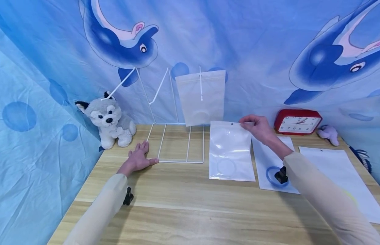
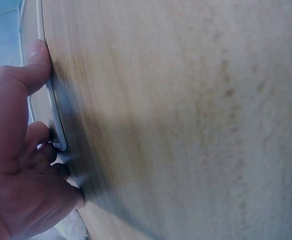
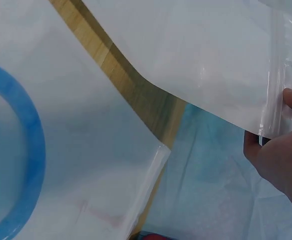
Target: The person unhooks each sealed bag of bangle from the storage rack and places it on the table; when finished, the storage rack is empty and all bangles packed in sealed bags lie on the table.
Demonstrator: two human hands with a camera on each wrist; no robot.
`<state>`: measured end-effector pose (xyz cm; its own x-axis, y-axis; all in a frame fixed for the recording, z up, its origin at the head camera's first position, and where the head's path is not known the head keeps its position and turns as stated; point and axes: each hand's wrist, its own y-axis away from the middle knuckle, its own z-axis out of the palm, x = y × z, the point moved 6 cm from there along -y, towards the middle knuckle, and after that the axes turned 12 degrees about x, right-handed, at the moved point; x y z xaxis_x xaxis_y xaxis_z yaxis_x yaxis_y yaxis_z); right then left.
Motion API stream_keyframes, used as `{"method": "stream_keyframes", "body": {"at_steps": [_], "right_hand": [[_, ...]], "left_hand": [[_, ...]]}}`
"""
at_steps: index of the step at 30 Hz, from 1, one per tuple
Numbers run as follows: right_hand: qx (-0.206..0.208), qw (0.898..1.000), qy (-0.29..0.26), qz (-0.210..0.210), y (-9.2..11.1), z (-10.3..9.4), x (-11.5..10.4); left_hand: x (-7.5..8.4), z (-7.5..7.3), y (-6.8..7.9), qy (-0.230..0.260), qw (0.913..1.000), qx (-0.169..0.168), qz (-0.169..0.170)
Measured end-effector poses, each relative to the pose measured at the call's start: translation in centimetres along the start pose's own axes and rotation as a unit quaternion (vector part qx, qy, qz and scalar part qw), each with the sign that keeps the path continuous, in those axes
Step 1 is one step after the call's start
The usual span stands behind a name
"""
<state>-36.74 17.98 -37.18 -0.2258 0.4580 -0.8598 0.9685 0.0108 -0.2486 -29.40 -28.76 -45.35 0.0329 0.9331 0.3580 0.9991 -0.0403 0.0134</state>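
Note:
A white wire display rack (image 1: 172,161) with upward-slanting prongs stands on the wooden table. My left hand (image 1: 139,157) lies over its front left corner, fingers spread; in the left wrist view the thumb presses along the wire (image 2: 57,120). My right hand (image 1: 258,129) pinches the top right corner of a white zip bag (image 1: 231,146). That bag has a punched hole at its top and a faint round outline low down. In the right wrist view the thumb lies on the bag's seal strip (image 3: 272,80). Another white bag (image 1: 205,92) hangs on the rack's right prong.
Right of the held bag lie a bag with a blue ring (image 1: 270,149) and a bag with a yellow mark (image 1: 336,166). A red clock (image 1: 298,121) and a small purple plush (image 1: 329,133) stand behind. A grey plush dog (image 1: 108,119) sits left of the rack.

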Motion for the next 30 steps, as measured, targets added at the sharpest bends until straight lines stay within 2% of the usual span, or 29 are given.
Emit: {"method": "stream_keyframes", "body": {"at_steps": [13, 21, 30], "right_hand": [[0.007, 0.996, 0.064, -0.060, -0.9, 1.6, 0.6], [0.027, 0.985, 0.088, -0.146, -1.2, 2.4, 0.5], [0.024, 0.974, 0.124, -0.187, -1.8, 3.0, 0.9]], "left_hand": [[0.0, 0.1, 0.0, 0.002, 1.0000, -0.002, -0.003], [0.0, 0.1, 0.0, 0.002, 1.0000, -0.003, -0.003], [-0.1, 0.2, 0.0, 0.002, 1.0000, -0.006, -0.006]]}}
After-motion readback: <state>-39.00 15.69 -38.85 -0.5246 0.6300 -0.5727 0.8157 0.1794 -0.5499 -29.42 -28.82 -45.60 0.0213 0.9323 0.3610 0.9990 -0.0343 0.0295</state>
